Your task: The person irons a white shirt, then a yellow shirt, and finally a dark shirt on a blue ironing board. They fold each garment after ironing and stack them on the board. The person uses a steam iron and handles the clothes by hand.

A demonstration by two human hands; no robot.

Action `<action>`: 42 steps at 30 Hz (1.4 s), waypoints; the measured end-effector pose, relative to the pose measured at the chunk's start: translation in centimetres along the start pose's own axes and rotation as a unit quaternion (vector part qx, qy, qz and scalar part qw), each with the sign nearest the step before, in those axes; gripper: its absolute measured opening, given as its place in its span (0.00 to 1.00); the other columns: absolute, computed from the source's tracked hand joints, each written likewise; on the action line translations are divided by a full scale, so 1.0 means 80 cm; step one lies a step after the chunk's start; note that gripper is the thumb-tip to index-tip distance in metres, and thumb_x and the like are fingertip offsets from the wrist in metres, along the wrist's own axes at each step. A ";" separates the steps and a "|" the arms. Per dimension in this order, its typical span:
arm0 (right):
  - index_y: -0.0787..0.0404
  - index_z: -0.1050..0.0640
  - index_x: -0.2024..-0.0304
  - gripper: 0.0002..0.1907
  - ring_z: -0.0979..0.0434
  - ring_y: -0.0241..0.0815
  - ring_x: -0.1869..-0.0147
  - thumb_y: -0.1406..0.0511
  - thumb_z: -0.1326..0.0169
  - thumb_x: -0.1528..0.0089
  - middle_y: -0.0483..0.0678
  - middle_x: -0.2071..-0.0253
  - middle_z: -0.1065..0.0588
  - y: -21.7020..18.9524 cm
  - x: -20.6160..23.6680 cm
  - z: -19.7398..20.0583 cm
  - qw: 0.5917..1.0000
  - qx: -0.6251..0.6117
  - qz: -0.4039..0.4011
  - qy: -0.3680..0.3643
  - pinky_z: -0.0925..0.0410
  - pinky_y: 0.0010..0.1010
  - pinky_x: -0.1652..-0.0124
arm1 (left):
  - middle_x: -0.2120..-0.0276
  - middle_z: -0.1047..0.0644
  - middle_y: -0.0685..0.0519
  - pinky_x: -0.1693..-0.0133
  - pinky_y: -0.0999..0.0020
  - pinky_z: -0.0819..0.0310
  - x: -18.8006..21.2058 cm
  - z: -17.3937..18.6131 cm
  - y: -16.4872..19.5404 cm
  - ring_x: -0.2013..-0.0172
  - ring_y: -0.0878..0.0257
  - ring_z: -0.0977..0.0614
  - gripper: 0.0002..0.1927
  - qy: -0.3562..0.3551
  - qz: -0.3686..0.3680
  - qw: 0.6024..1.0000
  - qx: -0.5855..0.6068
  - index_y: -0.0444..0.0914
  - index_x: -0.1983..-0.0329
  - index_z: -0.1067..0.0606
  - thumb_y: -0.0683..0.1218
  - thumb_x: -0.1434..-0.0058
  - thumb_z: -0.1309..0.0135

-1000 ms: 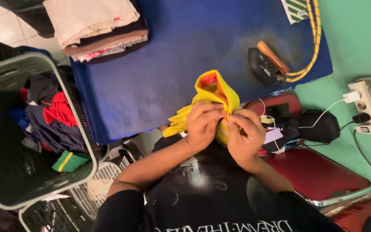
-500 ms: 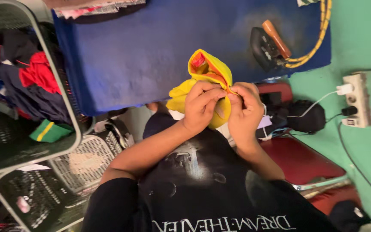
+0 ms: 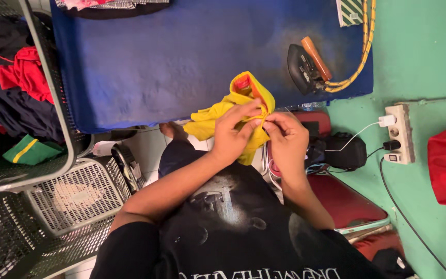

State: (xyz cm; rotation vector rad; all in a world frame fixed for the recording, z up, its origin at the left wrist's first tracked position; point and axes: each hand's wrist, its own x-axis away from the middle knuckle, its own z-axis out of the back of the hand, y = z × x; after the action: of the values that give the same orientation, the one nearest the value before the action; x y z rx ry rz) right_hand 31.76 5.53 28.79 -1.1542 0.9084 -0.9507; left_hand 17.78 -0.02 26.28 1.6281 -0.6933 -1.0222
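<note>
Both hands, left hand (image 3: 236, 135) and right hand (image 3: 285, 139), are pinching the bunched yellow garment (image 3: 243, 98) at the blue table (image 3: 171, 62) edge; it is not yet flattened, iron (image 3: 305, 64) untouched.

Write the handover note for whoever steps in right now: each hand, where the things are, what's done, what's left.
Left hand: pinching the yellow garment at its upper edge.
Right hand: pinching the same edge, fingertips close to the left's.
Garment: bunched, held at the near edge of the blue ironing pad, partly resting on it.
Iron: on the pad's right end, untouched.
Done: garment is out of the laundry basket and in hand.
Left: it is not yet spread flat; more clothes sit in the basket.
</note>
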 end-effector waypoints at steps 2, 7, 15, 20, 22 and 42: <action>0.70 0.21 0.60 0.05 0.23 0.30 0.59 0.79 0.42 0.37 0.45 0.60 0.24 0.004 0.002 -0.001 0.999 0.030 0.019 0.005 0.31 0.19 0.60 | 0.54 0.19 0.48 0.49 0.70 0.24 0.002 0.000 0.003 0.53 0.59 0.16 0.25 -0.028 -0.009 1.000 -0.005 0.37 0.36 0.27 0.34 0.37 0.41; 0.69 0.20 0.61 0.06 0.21 0.35 0.64 0.79 0.44 0.39 0.48 0.65 0.21 -0.002 0.012 -0.005 0.979 0.190 0.066 0.028 0.29 0.23 0.61 | 0.59 0.26 0.49 0.51 0.71 0.28 0.014 -0.007 -0.002 0.55 0.60 0.21 0.29 -0.038 0.025 0.999 0.018 0.37 0.32 0.31 0.35 0.38 0.40; 0.67 0.22 0.60 0.05 0.23 0.35 0.66 0.76 0.41 0.38 0.48 0.65 0.23 0.004 0.010 -0.005 0.985 0.162 0.049 0.034 0.30 0.25 0.65 | 0.65 0.27 0.48 0.59 0.70 0.28 0.017 -0.018 -0.020 0.63 0.58 0.23 0.23 -0.058 0.040 0.994 -0.084 0.38 0.37 0.24 0.32 0.34 0.48; 0.67 0.23 0.62 0.06 0.28 0.34 0.66 0.77 0.41 0.40 0.47 0.65 0.26 0.019 0.008 0.016 0.983 0.161 0.071 0.058 0.33 0.24 0.64 | 0.59 0.27 0.47 0.55 0.66 0.26 0.018 -0.028 -0.012 0.60 0.54 0.23 0.29 -0.098 -0.063 0.990 -0.083 0.37 0.35 0.28 0.32 0.41 0.44; 0.67 0.24 0.63 0.06 0.29 0.33 0.67 0.77 0.41 0.41 0.45 0.66 0.27 0.030 0.006 0.027 0.983 0.162 0.056 0.063 0.33 0.22 0.64 | 0.59 0.28 0.47 0.55 0.65 0.26 0.018 -0.033 -0.012 0.60 0.55 0.23 0.32 -0.119 -0.068 0.987 -0.087 0.37 0.34 0.29 0.31 0.45 0.44; 0.60 0.28 0.43 0.15 0.24 0.37 0.54 0.65 0.46 0.32 0.45 0.56 0.25 0.237 0.000 0.002 0.995 -0.043 -0.032 -0.083 0.30 0.28 0.53 | 0.58 0.21 0.45 0.50 0.54 0.24 -0.006 -0.033 -0.013 0.56 0.46 0.19 0.27 -0.424 -0.140 0.879 -0.165 0.42 0.33 0.28 0.43 0.35 0.38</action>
State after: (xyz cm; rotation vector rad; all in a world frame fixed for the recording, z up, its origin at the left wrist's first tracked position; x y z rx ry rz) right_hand 34.38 8.22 10.22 -1.3221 0.7872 -0.8596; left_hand 19.84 1.92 25.64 0.9446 -0.7889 -1.9950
